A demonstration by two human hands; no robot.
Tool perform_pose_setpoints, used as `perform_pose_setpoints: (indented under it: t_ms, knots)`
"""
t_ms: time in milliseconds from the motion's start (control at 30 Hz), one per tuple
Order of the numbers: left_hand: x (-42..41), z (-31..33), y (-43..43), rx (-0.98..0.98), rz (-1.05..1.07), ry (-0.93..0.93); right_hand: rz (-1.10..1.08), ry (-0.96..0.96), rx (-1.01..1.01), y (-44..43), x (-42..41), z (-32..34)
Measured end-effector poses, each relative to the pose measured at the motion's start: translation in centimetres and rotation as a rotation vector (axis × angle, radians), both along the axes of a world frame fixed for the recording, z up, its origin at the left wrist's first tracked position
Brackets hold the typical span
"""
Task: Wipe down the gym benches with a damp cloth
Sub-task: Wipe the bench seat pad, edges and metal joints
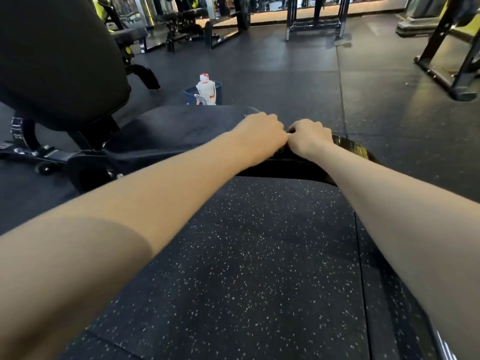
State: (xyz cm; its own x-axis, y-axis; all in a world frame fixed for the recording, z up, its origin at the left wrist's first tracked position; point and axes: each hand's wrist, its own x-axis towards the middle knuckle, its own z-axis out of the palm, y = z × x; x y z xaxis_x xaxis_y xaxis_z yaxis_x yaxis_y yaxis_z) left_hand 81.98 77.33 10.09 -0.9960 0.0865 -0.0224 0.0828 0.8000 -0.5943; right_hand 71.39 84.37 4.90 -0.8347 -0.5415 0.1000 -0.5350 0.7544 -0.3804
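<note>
Both arms are reaching forward over the speckled rubber floor (259, 242), and the two hands are resting side by side on the black seat pad (181, 126) of a gym bench, towards its right end and close to its near edge. The left hand (259, 133) is lying knuckles up with its fingers (270, 120) curled under and pressed together. The right hand (310, 137) is touching it, thumb side to thumb side, and its fingers are curling down in the same way. A small dark scrap (291, 130) is showing in the gap between the two hands. Against the black pad I cannot tell whether it is the cloth, nor whether the fingers are pinching it or simply pressing on the pad. No other part of a cloth is standing out from the dark surface.

To the right of the right hand, the pad's end is catching a glossy yellowish reflection. The bench's tilted backrest (59, 61) is rising at the left, above the seat's left end, with the black frame (85, 157) showing under it. Beyond the far edge of the seat, a white spray bottle (206, 90) with a red cap is standing on the floor against a dark blue bucket (191, 93). Other gym racks (315, 16) are standing well apart at the far side of the room.
</note>
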Motion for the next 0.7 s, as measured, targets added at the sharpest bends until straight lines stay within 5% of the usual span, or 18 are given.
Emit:
perform_pose_setpoints:
  t_ms: [200, 333, 533, 633, 700]
  knots:
    - [1.1, -0.7, -0.8, -0.19, -0.142, -0.063, -0.003, 0.055, 0.007, 0.2, 0.0, -0.2]
    - [2.4, -0.4, -1.7, -0.128, -0.196, -0.117, 0.014, 0.109, 0.008, 0.4, 0.2, -0.5]
    - [4.9, 1.3, -4.9, 0.418, -0.13, -0.137, 0.015, 0.064, -0.161, 0.9, 0.5, 0.7]
    - [5.1, 2.5, -4.9, 0.844, -0.08, 0.128, -0.089, -0.11, -0.437, 0.5, 0.4, 1.5]
    - [4.4, 3.3, -5.3, 0.88, -0.038, 0.379, -0.119, -0.371, -0.673, -0.4, 0.8, 2.2]
